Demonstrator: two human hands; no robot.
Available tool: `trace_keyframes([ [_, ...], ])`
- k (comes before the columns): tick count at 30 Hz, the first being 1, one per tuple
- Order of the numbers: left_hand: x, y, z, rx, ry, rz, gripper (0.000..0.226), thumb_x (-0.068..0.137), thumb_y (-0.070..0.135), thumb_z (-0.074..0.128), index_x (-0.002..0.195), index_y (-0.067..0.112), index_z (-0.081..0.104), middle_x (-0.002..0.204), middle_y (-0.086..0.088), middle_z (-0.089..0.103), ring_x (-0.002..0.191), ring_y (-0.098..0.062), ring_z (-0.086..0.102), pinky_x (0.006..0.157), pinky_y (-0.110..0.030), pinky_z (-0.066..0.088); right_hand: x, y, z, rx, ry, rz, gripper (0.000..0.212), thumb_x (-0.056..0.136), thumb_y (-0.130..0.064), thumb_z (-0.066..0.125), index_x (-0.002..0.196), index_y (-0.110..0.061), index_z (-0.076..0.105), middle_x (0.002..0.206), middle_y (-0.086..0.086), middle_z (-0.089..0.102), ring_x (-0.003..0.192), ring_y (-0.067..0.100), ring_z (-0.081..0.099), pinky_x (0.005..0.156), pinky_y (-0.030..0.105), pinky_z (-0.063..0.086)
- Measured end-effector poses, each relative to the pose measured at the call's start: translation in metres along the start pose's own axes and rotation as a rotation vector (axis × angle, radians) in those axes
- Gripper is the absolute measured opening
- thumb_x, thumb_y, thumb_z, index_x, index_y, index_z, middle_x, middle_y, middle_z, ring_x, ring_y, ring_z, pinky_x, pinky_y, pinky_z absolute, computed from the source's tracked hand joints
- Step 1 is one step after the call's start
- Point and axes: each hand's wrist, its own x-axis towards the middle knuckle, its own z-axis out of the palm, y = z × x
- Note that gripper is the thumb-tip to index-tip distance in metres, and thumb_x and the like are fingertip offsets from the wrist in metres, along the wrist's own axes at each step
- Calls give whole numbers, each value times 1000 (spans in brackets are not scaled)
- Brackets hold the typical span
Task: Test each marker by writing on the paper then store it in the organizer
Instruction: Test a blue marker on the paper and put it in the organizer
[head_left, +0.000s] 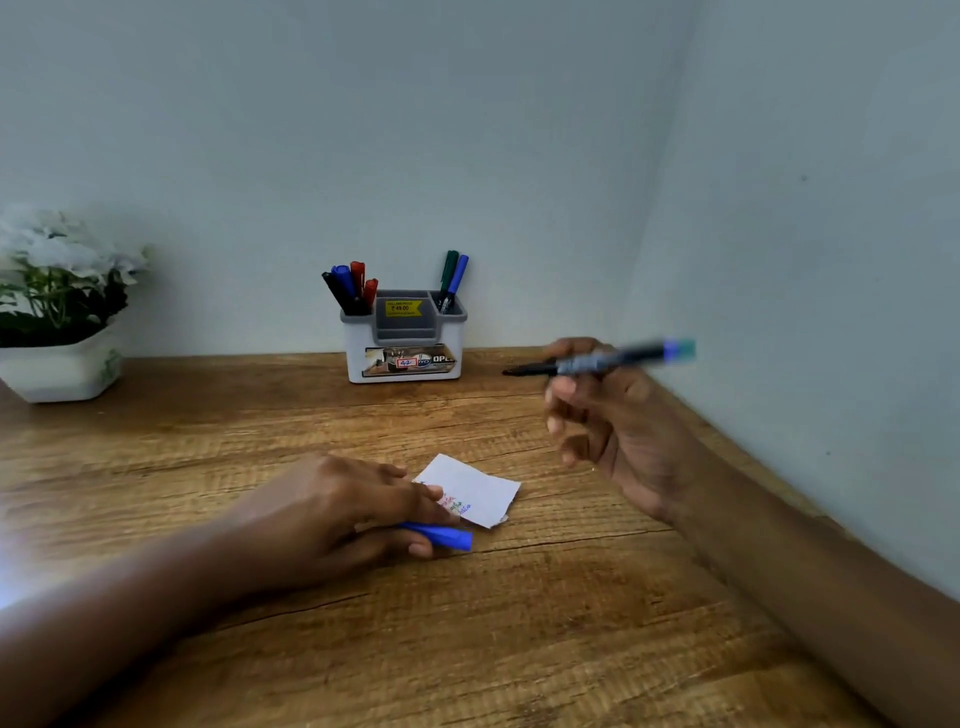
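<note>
Risk mostly in the recapping. Right hand (597, 415) raised above the worktop (208, 441), right of the organizer (402, 358), pinching a marker (623, 356) crosswise; too blurred to judge the tip bare or capped. Left hand (337, 514) low at near centre, gripping a blue cap (441, 537) and pressing fingertips on the left edge of the paper (483, 488), already scribbled in red, green and blue. Probably about to bring cap and marker together. Could miss the cap, judging by the blur, and ink the fingers or the wood. Could drop the marker in uncapped, leaving it to dry out. Could sweep the black marker (524, 370), lying just beyond the right hand, off toward the wall. Could nudge the organizer, far centre against the wall, its left slot already crowded with several markers (348, 288) and two more markers (452, 278) in the right slot.
</note>
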Motion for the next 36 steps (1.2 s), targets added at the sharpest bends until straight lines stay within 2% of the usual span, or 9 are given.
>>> trace_keyframes([
  [4,0,0,2,28,-38,32,30,97,44,50,123,36,61,120,20,68,108,4,64,102,-21,47,-5,22,17,-152,71,112,10,75,-29,68,75,-23,60,49,-1,49,39,11,40,37,19,32],
  [6,0,-2,3,3,-33,35,29,98,44,50,123,35,62,119,18,69,103,1,67,100,-24,48,-5,26,22,-214,52,148,2,83,-19,62,82,-17,61,52,3,55,42,14,46,40,22,39],
  [11,0,-5,4,-18,-19,46,28,98,42,51,122,33,63,119,20,68,106,4,65,102,-23,47,-4,28,25,-283,-30,225,11,88,-4,55,91,-6,66,68,8,69,60,16,65,56,27,56],
  [15,0,-7,5,11,-69,64,27,98,39,50,120,30,64,118,17,70,110,3,64,104,-26,47,-4,35,24,-387,-28,223,10,82,0,63,78,-9,66,60,3,64,57,12,61,63,31,58],
  [19,-8,-13,9,106,-122,-56,30,95,46,47,117,34,65,117,14,70,110,-7,66,88,-43,56,-2,37,25,-411,-4,256,8,82,1,60,76,-5,62,57,3,56,52,6,55,63,29,58],
  [27,-3,-7,8,87,-97,56,30,96,37,51,115,26,71,119,11,70,115,-5,63,90,-39,57,-1,35,26,-405,-25,282,15,83,0,57,72,-9,60,57,0,54,51,6,53,66,30,58],
  [30,3,-5,4,-19,-72,105,32,100,36,49,122,21,68,122,11,68,118,2,59,95,-29,54,0,36,24,-432,-27,271,13,83,-1,58,74,-9,62,59,2,57,53,8,54,58,28,56],
  [33,4,-6,2,-63,-75,103,31,99,34,52,122,20,68,123,11,68,119,2,59,94,-30,54,0,37,22,-509,-69,246,9,78,-4,62,74,-12,62,61,4,58,52,10,54,44,23,49],
  [36,4,-6,2,-92,-82,95,31,97,34,57,121,19,69,122,10,69,119,2,59,93,-28,55,2,38,21,-549,-100,260,6,67,-11,61,69,-16,62,60,3,59,51,12,54,42,22,46],
])
